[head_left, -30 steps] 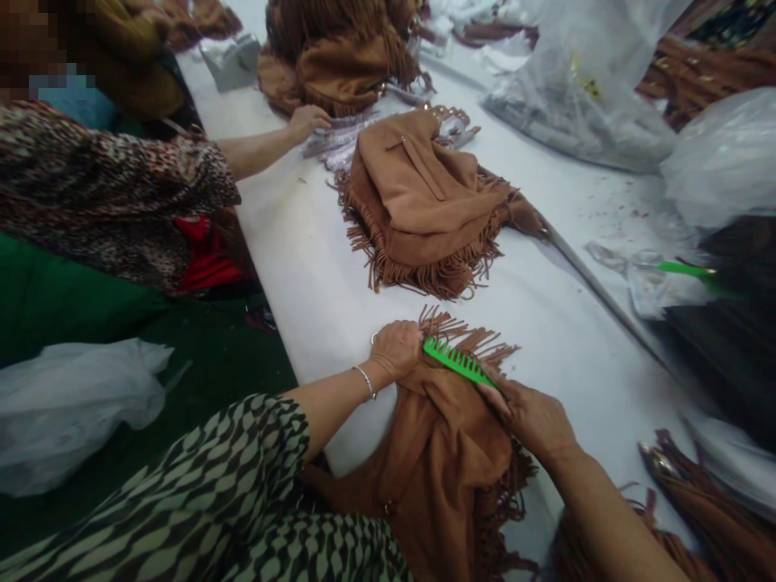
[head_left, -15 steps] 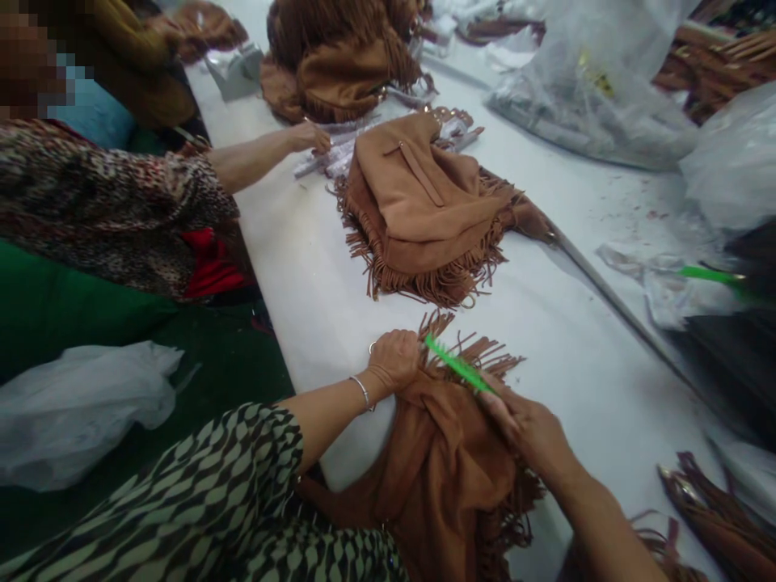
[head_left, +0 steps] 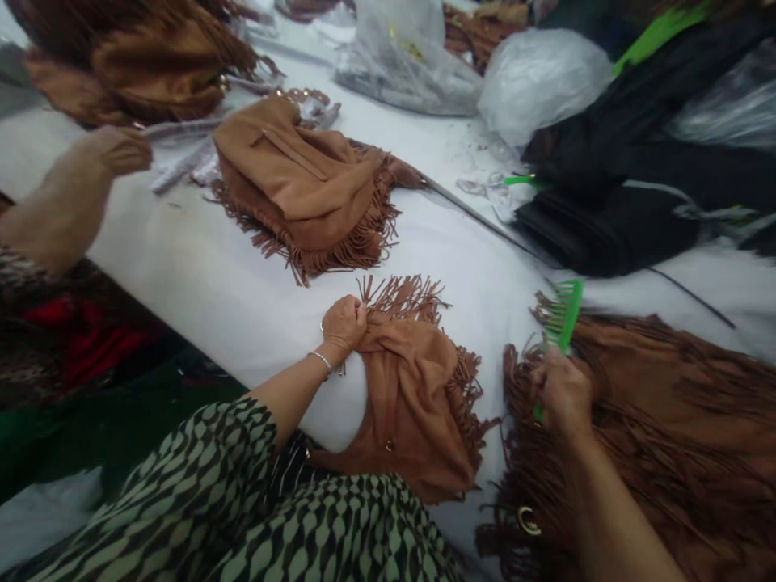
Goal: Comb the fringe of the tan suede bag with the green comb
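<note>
We see a soft brown suede bag with a fringed edge lying at the lower centre of the frame, on a long white-topped bench. Our left hand, with a silvery bracelet at its wrist, is closed in a fist on the bag's upper left corner, gripping the edge just beside the fringe that fans out above it. Our right hand, slightly blurred, is wrapped round the handle of a bright green wide-toothed plastic comb at the right of the frame. The comb points upward with its teeth facing left, well apart from the bag in our left hand. Below and beside it spreads a heap of darker brown fringed suede; whether the comb touches it, we cannot tell.

Above the centre we see a second brown suede bag with fringe lying flat, and in the upper left a pile of brown fringed bags. Near that pile is a co-worker's hand, its fingers loosely bent; we cannot tell whether it holds anything. Folded black material lies at the upper right, near a crumpled translucent plastic bundle
</note>
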`<state>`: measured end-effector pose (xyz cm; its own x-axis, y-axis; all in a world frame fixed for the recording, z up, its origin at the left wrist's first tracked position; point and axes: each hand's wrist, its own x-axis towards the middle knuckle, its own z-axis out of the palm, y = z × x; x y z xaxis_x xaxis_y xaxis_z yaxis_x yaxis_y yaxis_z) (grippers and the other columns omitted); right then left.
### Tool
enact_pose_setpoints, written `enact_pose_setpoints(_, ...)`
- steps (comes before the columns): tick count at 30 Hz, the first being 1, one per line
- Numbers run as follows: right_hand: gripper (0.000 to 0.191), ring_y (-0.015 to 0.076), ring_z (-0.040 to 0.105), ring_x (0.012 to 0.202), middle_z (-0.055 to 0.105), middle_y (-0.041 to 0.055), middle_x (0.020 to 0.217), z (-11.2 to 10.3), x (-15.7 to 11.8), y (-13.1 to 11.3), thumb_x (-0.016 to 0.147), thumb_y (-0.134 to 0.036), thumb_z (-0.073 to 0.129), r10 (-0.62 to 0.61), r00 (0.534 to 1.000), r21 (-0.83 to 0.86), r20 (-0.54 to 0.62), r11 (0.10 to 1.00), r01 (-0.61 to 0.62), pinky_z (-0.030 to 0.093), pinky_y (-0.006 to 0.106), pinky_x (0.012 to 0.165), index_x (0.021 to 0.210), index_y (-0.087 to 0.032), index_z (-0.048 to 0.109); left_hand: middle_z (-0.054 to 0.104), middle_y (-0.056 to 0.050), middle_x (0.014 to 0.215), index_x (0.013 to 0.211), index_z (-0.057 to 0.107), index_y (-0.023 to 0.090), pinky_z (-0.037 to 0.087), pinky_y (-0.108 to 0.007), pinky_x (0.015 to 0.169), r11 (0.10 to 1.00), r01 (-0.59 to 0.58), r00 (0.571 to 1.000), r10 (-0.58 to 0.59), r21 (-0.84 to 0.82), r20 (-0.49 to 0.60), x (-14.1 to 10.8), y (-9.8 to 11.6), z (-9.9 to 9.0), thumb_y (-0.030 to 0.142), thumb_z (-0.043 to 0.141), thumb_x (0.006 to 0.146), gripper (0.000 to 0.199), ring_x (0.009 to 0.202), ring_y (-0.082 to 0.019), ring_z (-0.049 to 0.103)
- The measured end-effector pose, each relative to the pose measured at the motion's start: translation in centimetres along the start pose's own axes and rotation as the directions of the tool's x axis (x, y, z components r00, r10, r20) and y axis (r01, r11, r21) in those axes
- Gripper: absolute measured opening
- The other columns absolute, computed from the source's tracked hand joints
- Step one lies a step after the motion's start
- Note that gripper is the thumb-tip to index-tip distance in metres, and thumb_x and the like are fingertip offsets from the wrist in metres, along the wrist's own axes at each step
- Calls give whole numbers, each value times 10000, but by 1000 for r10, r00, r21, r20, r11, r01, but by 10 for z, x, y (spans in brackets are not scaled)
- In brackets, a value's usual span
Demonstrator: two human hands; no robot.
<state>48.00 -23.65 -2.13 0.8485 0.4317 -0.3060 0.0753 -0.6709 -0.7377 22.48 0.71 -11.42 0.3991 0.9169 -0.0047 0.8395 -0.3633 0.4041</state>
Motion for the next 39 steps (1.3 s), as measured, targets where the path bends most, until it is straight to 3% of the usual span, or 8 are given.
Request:
enact_pose_setpoints(6,506,198,606,714,651,47,761,26,-194,42,683,-619,609,129,986,-54,109,991,-124,465,296,679,909,-167,625,534,-108,1184,1257,396,147,468,-323,861,924,-182,974,215,-337,63,-5,-21,-22,488,512,830,558,987,-191,560)
enact_pose_setpoints(10,638,218,618,761,659,55,820,63,-248,56,665,-624,622,306,933,61,-191,952,-300,475,323,731,1093,-161,530,460,-133,1329,1394,300,184,391,-406,994,761,-610,660,642,-220,391,-8,-30,-48,497,674,695,852,1182,-285,465)
enact_pose_setpoints(12,684,222,620,807,663,74,884,72,-248,58,665,-623,620,339,904,131,-261,940,-315,476,330,766,1144,-148,506,483,-124,1312,1405,313,216,389,-411,982,710,-690,565,650,-141,508,-9,-26,-56,415,687,695,827,1174,-297,470)
enact_pose_setpoints(15,638,232,618,873,673,98,943,77,-235,58,646,-605,627,291,932,211,-216,946,-246,471,328,803,1071,-133,574,537,-109,1257,1376,375,231,409,-371,953,759,-638,568,577,-129,587,-4,-13,-62,318,643,731,704,1155,-277,499)
enact_pose_setpoints(21,457,147,483,471,519,-23,457,64,-206,43,590,-517,668,248,953,288,-174,938,-192,388,266,480,829,-128,670,683,-41,845,1007,622,189,495,-271,668,812,-548,540,529,-203,655,16,10,-87,279,586,747,278,768,-194,646)
enact_pose_setpoints(26,470,76,361,397,454,-55,442,4,-152,4,528,-494,713,209,958,399,-195,910,-118,264,219,396,803,-119,640,611,0,592,909,589,112,427,-204,430,809,-144,425,571,-570,702,23,38,-140,214,586,710,223,435,-105,540)
enact_pose_setpoints(34,403,88,408,446,532,-28,544,-82,-97,-89,445,-388,812,15,996,425,-87,905,24,268,217,403,720,-171,612,656,-5,732,967,585,122,481,-204,490,672,-72,694,565,-737,447,8,67,-234,183,664,629,352,575,-119,604)
enact_pose_setpoints(39,379,109,458,489,543,-19,538,-22,-82,-58,556,-462,726,-69,983,218,169,975,31,339,234,470,719,-137,620,606,18,573,986,571,155,402,-213,384,888,-9,591,376,-461,714,-19,7,-203,249,549,737,266,422,-133,551)
